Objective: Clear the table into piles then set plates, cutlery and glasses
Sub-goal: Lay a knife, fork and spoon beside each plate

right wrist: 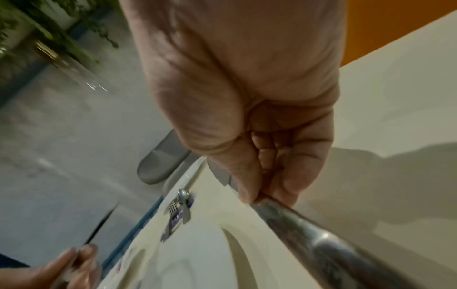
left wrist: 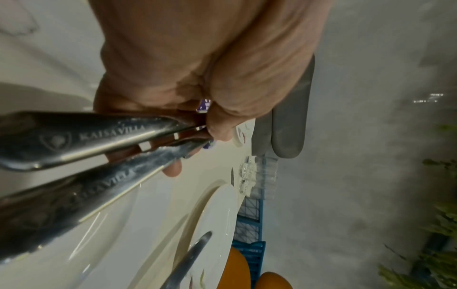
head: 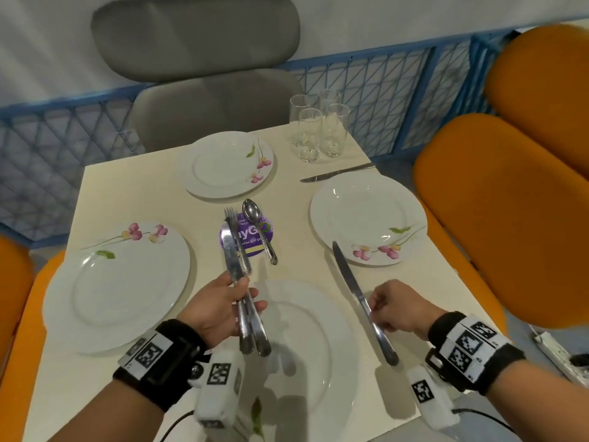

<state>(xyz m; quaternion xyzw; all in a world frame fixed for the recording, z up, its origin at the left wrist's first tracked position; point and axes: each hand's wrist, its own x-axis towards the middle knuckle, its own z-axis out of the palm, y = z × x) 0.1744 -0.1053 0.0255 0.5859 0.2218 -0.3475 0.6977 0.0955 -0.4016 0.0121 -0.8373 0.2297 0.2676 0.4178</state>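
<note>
The left hand (head: 220, 309) grips 2 knives (head: 245, 311) by their handles, fingers curled around them. It holds them above the near plate (head: 318, 352), maybe so they are ready to go next to other plates. The right hand (head: 398, 309) pinches 1 knife (head: 360, 295) by its handle and holds it low, just right of the near plate. I think that is its spot.

4 plates are already out on the tabletop (head: 134, 193), 1 on each side. Another knife (head: 334, 174) lies by the right plate (head: 366, 215). A fork (head: 236, 237) and a spoon (head: 258, 228) wait in the middle on a purple sticker (head: 251, 244). 4 glasses (head: 318, 129) stand bunched in the far right corner, still to be shared out. Chairs stand all around. Nothing blocks the hands.
</note>
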